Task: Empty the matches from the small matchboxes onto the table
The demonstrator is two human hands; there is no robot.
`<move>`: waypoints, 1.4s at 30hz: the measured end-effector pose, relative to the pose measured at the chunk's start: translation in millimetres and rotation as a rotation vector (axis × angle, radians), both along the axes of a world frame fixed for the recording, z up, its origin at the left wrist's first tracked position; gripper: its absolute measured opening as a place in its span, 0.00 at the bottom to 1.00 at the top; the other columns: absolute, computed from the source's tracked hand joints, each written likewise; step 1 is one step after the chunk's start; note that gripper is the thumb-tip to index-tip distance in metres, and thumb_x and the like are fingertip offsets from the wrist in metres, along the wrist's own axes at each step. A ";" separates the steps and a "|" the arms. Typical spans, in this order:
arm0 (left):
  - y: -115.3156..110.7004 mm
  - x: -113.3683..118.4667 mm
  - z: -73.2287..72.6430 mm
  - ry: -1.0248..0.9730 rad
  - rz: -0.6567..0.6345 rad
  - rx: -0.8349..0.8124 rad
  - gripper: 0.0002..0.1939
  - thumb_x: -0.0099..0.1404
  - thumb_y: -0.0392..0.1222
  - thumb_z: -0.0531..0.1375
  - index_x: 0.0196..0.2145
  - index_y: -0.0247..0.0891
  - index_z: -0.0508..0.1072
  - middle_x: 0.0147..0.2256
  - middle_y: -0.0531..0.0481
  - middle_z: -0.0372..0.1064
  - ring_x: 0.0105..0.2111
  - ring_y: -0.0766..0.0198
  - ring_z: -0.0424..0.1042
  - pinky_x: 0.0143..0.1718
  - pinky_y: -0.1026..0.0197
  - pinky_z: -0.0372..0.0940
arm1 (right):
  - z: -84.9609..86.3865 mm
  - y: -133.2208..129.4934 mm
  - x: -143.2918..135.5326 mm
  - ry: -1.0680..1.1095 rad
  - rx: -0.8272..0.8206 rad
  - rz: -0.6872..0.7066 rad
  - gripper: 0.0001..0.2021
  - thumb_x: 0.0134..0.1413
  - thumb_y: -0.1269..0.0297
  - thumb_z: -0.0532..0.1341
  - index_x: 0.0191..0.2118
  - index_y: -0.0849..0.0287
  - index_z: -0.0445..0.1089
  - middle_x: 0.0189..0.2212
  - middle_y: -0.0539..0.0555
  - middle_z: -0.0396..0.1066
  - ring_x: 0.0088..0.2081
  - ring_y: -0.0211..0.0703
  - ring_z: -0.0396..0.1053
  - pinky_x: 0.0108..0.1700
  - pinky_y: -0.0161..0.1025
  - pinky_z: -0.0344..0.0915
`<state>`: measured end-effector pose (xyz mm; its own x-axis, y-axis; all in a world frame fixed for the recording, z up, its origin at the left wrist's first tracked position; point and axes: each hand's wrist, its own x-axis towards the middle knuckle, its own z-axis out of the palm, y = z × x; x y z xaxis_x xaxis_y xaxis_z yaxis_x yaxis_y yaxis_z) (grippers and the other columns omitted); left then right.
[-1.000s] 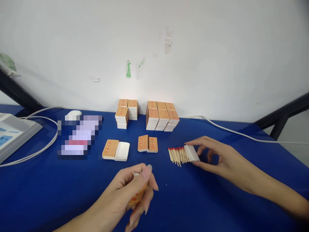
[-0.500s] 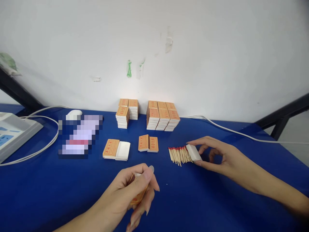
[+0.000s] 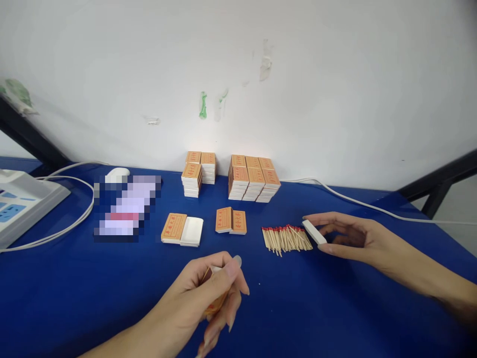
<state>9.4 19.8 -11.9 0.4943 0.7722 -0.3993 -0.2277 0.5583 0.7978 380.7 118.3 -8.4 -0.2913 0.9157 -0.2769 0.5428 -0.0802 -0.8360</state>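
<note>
My left hand (image 3: 218,293) is closed around an orange matchbox (image 3: 216,304), mostly hidden by the fingers, near the front middle. Between the thumb and fingertips of my right hand (image 3: 346,236) is a small white matchbox tray (image 3: 314,232), tilted on its side. Just left of that tray lies a pile of red-tipped matches (image 3: 286,239) on the blue table. An orange box (image 3: 173,226) sits beside a white open tray (image 3: 192,231) left of centre. Two more orange boxes (image 3: 231,221) lie against each other in the middle.
Stacked matchboxes (image 3: 253,178) stand near the wall, with a smaller group (image 3: 192,180) to their left. A blurred phone-like item (image 3: 130,206), a white mouse (image 3: 118,175) and a power strip (image 3: 26,209) are at the left. White cables (image 3: 357,201) run along the back.
My right hand has moved right with the white tray, away from the matches. More of the matches at the pile's right end now show. My left hand keeps its grip.
</note>
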 end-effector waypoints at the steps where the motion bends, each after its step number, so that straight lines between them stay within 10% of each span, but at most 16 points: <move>1: -0.1 0.0 0.1 -0.002 0.001 -0.002 0.25 0.78 0.67 0.62 0.38 0.41 0.74 0.22 0.60 0.63 0.14 0.77 0.50 0.13 0.76 0.56 | -0.6 -0.3 1.7 0.012 -0.016 -0.006 0.31 0.59 0.42 0.77 0.66 0.43 0.79 0.57 0.57 0.84 0.56 0.65 0.82 0.62 0.61 0.79; 9: 0.7 0.4 -1.2 -0.005 -0.006 0.000 0.21 0.80 0.61 0.64 0.39 0.40 0.75 0.23 0.60 0.61 0.15 0.78 0.47 0.14 0.75 0.48 | 5.1 -10.4 -4.2 0.056 0.047 -0.198 0.33 0.56 0.40 0.78 0.66 0.38 0.78 0.66 0.54 0.78 0.67 0.70 0.75 0.71 0.64 0.71; 15: 5.4 -8.7 0.8 -0.144 0.051 0.116 0.27 0.69 0.70 0.68 0.48 0.43 0.78 0.31 0.57 0.62 0.19 0.75 0.47 0.16 0.69 0.44 | 22.7 -21.0 -44.4 0.250 0.135 -0.113 0.27 0.61 0.44 0.76 0.63 0.43 0.79 0.59 0.57 0.80 0.59 0.60 0.78 0.59 0.51 0.79; 24: 28.2 -47.1 42.6 0.935 0.548 1.066 0.16 0.75 0.49 0.69 0.57 0.54 0.74 0.44 0.56 0.78 0.39 0.63 0.76 0.40 0.60 0.69 | 37.9 -30.7 -142.1 0.364 0.308 0.113 0.20 0.60 0.62 0.77 0.56 0.45 0.75 0.51 0.52 0.80 0.51 0.50 0.78 0.55 0.49 0.76; 30: 52.3 -82.6 32.5 1.391 0.479 1.140 0.13 0.77 0.55 0.64 0.49 0.46 0.75 0.42 0.52 0.83 0.33 0.57 0.78 0.34 0.55 0.68 | 36.2 -24.4 -205.1 0.154 0.571 0.247 0.16 0.58 0.70 0.74 0.50 0.45 0.79 0.48 0.48 0.79 0.49 0.45 0.77 0.54 0.45 0.74; 34: 54.0 -87.9 11.4 1.435 0.478 1.164 0.16 0.76 0.51 0.62 0.56 0.43 0.75 0.49 0.45 0.84 0.48 0.44 0.82 0.48 0.46 0.72 | 22.6 -19.2 -229.9 0.120 0.721 0.194 0.15 0.55 0.74 0.75 0.43 0.51 0.74 0.47 0.48 0.80 0.49 0.45 0.78 0.58 0.48 0.70; 42: 46.2 -86.8 0.6 1.495 0.441 1.093 0.16 0.77 0.57 0.63 0.52 0.44 0.73 0.46 0.48 0.86 0.45 0.47 0.84 0.39 0.52 0.74 | 2.4 -17.7 -239.3 0.089 0.791 0.219 0.12 0.58 0.75 0.74 0.38 0.53 0.72 0.45 0.46 0.82 0.44 0.43 0.75 0.52 0.46 0.63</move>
<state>-77.5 66.0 -11.3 -0.0188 0.9037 0.4278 0.9196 -0.1523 0.3621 141.4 100.6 -6.0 -0.4764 0.7502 0.4585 0.4069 0.6504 -0.6414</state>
